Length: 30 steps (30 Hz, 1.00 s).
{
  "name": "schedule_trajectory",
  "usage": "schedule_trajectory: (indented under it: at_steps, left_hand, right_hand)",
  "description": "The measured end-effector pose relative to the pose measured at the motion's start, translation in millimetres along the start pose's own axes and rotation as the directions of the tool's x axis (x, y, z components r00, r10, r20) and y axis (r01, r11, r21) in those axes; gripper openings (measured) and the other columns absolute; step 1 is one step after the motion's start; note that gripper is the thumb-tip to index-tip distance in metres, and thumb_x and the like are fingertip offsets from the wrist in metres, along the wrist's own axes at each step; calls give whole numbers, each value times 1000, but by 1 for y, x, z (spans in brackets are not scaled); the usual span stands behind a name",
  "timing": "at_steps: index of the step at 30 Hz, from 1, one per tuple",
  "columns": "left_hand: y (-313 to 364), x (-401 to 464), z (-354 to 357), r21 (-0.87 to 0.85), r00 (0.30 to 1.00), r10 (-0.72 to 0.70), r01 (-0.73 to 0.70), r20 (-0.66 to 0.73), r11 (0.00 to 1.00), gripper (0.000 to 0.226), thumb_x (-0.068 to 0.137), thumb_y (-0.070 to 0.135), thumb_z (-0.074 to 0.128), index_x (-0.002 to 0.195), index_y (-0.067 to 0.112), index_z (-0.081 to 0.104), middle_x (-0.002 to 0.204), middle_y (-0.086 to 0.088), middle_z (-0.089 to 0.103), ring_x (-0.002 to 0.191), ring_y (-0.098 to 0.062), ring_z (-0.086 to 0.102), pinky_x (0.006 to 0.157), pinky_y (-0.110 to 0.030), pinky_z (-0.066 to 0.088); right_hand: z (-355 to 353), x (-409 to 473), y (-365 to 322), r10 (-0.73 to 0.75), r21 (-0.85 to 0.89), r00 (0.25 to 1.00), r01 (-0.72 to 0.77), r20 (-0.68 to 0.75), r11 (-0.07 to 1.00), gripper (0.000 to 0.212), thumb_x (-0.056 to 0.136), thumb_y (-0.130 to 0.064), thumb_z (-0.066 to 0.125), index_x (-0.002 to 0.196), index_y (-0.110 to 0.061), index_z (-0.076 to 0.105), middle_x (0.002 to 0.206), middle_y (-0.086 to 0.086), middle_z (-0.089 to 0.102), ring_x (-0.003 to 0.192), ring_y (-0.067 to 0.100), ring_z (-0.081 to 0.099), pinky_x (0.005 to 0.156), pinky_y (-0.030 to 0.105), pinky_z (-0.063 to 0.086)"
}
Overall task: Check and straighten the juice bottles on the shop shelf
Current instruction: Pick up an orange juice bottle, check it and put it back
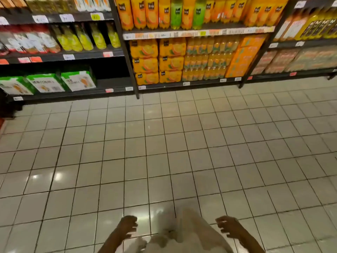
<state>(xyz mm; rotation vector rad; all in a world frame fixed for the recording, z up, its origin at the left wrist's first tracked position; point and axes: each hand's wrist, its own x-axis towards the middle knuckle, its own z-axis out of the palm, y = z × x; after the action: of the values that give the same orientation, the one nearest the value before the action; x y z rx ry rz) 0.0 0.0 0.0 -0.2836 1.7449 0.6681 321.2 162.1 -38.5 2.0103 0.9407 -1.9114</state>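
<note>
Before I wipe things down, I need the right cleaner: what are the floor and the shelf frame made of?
Floor: glazed tile, likely ceramic, shown by dark grout lines and glossy light reflections. Shelf frame: probably dark painted metal, judging by its thin posts.

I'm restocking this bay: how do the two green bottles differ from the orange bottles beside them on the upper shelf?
The green bottles hold pale green drink; the orange bottles hold deep orange. There are only two green, set apart among many orange. Both kinds stand upright in one row and carry small dark labels.

No legible text on labels [198, 33]
</note>
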Motion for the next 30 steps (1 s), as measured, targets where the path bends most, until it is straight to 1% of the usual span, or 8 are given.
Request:
schedule_trajectory:
  at_steps: [3,6,9,15,19,24,27,30]
  left_hand:
    - [58,15,17,108,997,60,-65,49,992,26,100,6,40,77,9,50,78,-9,54,66,-19,47,59,-24,29]
    - [109,30,29,117,990,106,-117,98,986,16,101,10,40,96,5,54,95,-14,58,80,-24,54,64,-26,34]
    - [152,47,29,81,981,146,-157,129,984,20,102,9,36,115,4,50,110,-18,55,99,-28,52,70,-28,39]
    - [250,102,8,-73,983,30,-44,-182,996,28,100,1,40,74,4,48,73,-11,50,64,-22,46,59,-29,30]
    - [311,115,0,-139,991,-58,41,-123,990,17,101,8,43,88,5,52,88,-14,56,86,-28,53,76,-32,35]
    - [424,163,-10,-78,994,-70,64,-80,995,18,99,9,47,83,4,52,78,-13,54,70,-24,47,72,-32,33]
    - [520,192,-6,35,995,35,-32,-93,999,17,98,4,47,83,2,55,75,-10,54,65,-22,48,63,-29,33]
    - [623,202,15,149,986,166,-160,-28,976,16,99,6,45,87,6,56,91,-13,58,82,-24,54,69,-29,38]
  right_hand:
    - [-12,7,-41,-72,-62,996,69,-57,996,14,95,6,45,95,3,59,77,11,57,62,20,47,55,26,31]
    - [-16,20,-104,-60,-90,997,56,-47,994,21,101,-1,37,94,0,57,78,8,56,57,16,49,49,21,36]
    - [-12,37,-188,-209,-273,978,200,-6,941,17,99,2,39,101,1,56,87,11,58,64,16,48,55,23,32]
    - [-7,75,-389,-424,-451,896,436,134,779,28,95,0,52,122,5,56,105,13,59,82,18,54,65,16,38]
    - [-6,94,-473,-445,-469,890,438,103,767,27,95,-2,53,121,6,57,112,22,62,95,24,55,75,24,42]
    - [-19,135,-533,-315,-423,949,292,17,858,25,96,-6,54,119,3,58,103,17,61,90,25,55,73,28,40]
    - [-28,152,-570,-269,-306,959,230,-91,924,24,95,-1,53,116,8,59,99,16,62,83,26,55,65,28,38]
    - [-31,159,-624,-255,-232,954,216,-156,949,21,93,-2,57,112,5,61,90,13,63,75,25,56,62,29,41]
